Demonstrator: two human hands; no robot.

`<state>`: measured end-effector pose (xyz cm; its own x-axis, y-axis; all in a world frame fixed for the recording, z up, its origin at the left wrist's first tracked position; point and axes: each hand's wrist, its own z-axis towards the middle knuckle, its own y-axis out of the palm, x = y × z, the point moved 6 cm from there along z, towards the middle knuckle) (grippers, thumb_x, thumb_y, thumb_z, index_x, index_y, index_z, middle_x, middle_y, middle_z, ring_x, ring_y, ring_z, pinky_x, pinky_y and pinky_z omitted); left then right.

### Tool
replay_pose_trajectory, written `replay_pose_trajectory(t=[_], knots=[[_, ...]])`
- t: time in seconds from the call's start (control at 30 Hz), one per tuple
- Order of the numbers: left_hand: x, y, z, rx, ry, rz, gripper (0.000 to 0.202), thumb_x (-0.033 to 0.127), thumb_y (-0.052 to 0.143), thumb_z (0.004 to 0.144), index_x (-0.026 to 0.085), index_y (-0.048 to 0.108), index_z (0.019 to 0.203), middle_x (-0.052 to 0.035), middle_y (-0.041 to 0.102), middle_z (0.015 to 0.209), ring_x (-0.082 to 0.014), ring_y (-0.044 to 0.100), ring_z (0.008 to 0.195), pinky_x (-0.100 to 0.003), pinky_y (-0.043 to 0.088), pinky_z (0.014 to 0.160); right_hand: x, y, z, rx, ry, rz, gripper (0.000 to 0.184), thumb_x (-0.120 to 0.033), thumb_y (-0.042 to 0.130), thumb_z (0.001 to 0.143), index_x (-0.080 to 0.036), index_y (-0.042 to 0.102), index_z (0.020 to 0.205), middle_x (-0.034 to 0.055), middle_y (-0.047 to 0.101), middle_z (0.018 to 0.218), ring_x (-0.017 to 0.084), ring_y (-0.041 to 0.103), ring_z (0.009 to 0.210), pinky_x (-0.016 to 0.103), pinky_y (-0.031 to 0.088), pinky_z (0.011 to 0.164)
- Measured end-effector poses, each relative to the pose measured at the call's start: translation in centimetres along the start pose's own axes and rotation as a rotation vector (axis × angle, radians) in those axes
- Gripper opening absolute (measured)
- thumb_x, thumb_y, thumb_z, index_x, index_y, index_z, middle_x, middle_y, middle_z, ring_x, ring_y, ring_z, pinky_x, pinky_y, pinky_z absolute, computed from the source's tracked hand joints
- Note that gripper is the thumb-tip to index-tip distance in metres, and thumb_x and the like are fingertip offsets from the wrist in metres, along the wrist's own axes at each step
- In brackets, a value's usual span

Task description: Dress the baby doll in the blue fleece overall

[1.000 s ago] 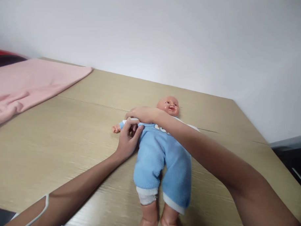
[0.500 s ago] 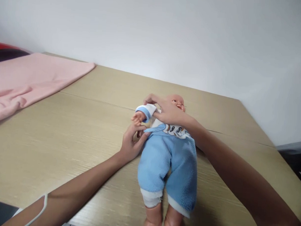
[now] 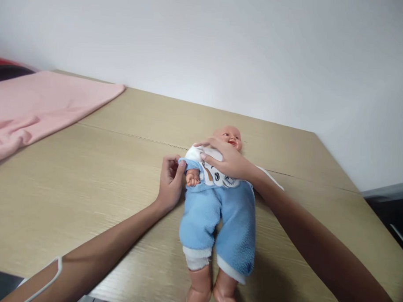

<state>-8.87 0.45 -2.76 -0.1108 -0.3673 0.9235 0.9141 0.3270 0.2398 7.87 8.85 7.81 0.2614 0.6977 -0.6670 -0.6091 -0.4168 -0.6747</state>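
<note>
A baby doll (image 3: 226, 136) lies on its back on the table, its head away from me. It wears a white top with a cartoon face and fuzzy blue trousers (image 3: 237, 218) with white cuffs. My left hand (image 3: 170, 178) is closed at the doll's side, thumb and fingers pinching a blue fabric edge (image 3: 184, 161) of its clothes. Close by, the doll's small hand (image 3: 192, 178) pokes out of the blue-edged cloth. My right hand (image 3: 226, 158) rests across the doll's chest and shoulder, fingers stretched out and thumb apart, covering part of the top.
A pink cloth (image 3: 54, 97) is spread over the far left of the wooden table (image 3: 121, 188). Behind the table stands a white wall (image 3: 205, 50). A thin white cord or strip (image 3: 270, 176) shows beside my right forearm. Dark objects lie beyond the right edge.
The doll's raised arm has come down to its side, near the waist. My left hand has moved up slightly with the blue edge. My right hand has shifted down from the shoulder onto the chest.
</note>
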Motion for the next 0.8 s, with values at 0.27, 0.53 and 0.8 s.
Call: replay_pose_trajectory(t=[0.27,0.53,0.8], knots=[[-1.2,0.4,1.6,-0.070,-0.124,-0.081,0.040,0.063,0.077,0.101,0.027,0.059,0.102,0.0015,0.062,0.098,-0.0169,0.060,0.092,-0.027,0.051,0.086,0.5,0.4,-4.2,0.037,0.172,-0.111,0.023,-0.046,0.073,0.101,-0.023,0.074,0.099,0.0069,0.078,0.103,0.028,0.068,0.101,0.042,0.049,0.096],[-4.9,1.9,5.1,-0.185,-0.403,-0.142,0.041,0.056,0.086,0.089,0.025,0.062,0.099,0.0029,0.066,0.083,-0.0147,0.058,0.070,-0.027,0.048,0.066,5.2,0.7,-4.6,0.275,0.388,0.455,0.039,-0.056,0.084,0.093,-0.025,0.062,0.100,-0.0019,0.073,0.092,0.018,0.065,0.083,0.029,0.049,0.078],[-4.5,2.1,6.5,-0.289,-0.333,-0.082,0.040,0.057,0.088,0.089,0.023,0.068,0.095,0.0005,0.070,0.094,-0.0164,0.063,0.089,-0.026,0.052,0.080,6.5,1.5,-5.7,0.422,0.417,0.721,0.050,-0.040,0.099,0.075,-0.026,0.068,0.112,-0.0015,0.073,0.102,0.017,0.067,0.087,0.027,0.053,0.077]])
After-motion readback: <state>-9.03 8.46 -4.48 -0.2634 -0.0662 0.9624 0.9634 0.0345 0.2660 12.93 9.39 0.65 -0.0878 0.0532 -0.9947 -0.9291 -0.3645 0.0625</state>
